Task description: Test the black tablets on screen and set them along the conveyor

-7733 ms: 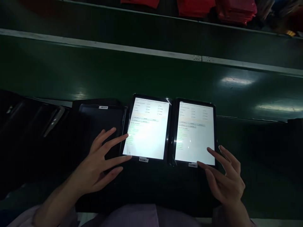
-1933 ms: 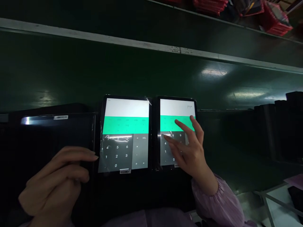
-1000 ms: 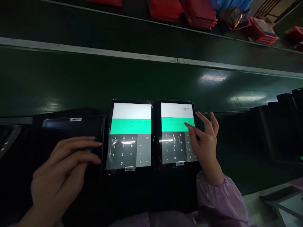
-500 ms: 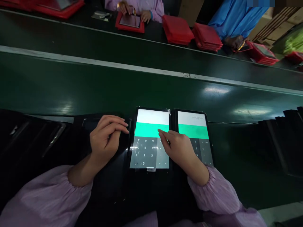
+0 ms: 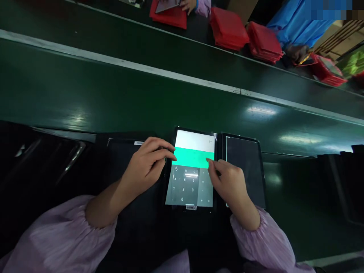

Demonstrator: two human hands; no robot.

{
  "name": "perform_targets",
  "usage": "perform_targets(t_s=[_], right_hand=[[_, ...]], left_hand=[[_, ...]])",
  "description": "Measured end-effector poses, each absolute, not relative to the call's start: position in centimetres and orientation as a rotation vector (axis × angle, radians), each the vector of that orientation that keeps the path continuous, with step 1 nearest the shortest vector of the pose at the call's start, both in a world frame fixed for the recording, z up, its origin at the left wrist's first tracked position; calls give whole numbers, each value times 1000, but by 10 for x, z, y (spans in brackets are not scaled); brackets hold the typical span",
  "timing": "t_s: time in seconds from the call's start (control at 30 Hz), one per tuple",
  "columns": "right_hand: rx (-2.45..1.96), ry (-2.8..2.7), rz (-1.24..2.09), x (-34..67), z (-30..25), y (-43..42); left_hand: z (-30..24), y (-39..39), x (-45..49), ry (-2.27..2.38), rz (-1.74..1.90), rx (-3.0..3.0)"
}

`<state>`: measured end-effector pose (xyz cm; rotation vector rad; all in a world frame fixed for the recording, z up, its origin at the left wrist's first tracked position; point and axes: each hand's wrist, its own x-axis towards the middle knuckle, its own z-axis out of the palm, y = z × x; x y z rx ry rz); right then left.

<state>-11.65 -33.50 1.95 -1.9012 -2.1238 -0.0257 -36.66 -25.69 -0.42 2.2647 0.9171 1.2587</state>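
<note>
Progress: calculator up on lit tablet (image 5: 184, 185), short entry showing; I judge keying barely begun, remainder unclear; left tablet (image 5: 122, 155) and right tablet (image 5: 247, 159), either side, dark | Left hand (image 5: 146, 161): loosely bent, grasping nothing, at lit tablet's left edge | Right hand (image 5: 229, 180): index over lit screen, rest curled, grasp I can't tell | Containers: red pouches (image 5: 229, 30) stacked beyond, contents hidden from me

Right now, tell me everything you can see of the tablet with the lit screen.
The lit tablet lies face up between two dark tablets, thin black frame, glossy like glass. It shows a calculator: white strip, green band, grey number keys. Light reflects on the keys, and a white label sits on the bottom edge. The right hand has a fingertip at the band's right end; the left hand has fingertips at its left end. I can't tell whether either presses.
</note>
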Motion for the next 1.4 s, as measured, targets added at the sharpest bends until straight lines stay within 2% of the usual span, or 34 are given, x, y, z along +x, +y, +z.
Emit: perform_targets(t_s=[0.1,0.3,0.53,0.77,1.23,1.4], right_hand=[[-1856,-2128,-36,-118,20,-337],[-1556,-2340,165,-146,13,-348],[-1788,-2134,100,-121,31,-348],[-1905,-2119,59,-117,23,-339],[-1910,-2185,93,-121,21,-338],[-2016,-2051,40,-89,37,-338]], left_hand=[[-4,-256,-368,860,1161,2407],[-11,-254,-371,802,955,2587],[-15,-251,-379,745,768,2697],[-10,-252,-378,752,984,2554],[-8,-253,-373,967,1094,2504],[-14,-251,-370,1042,1157,2440]])
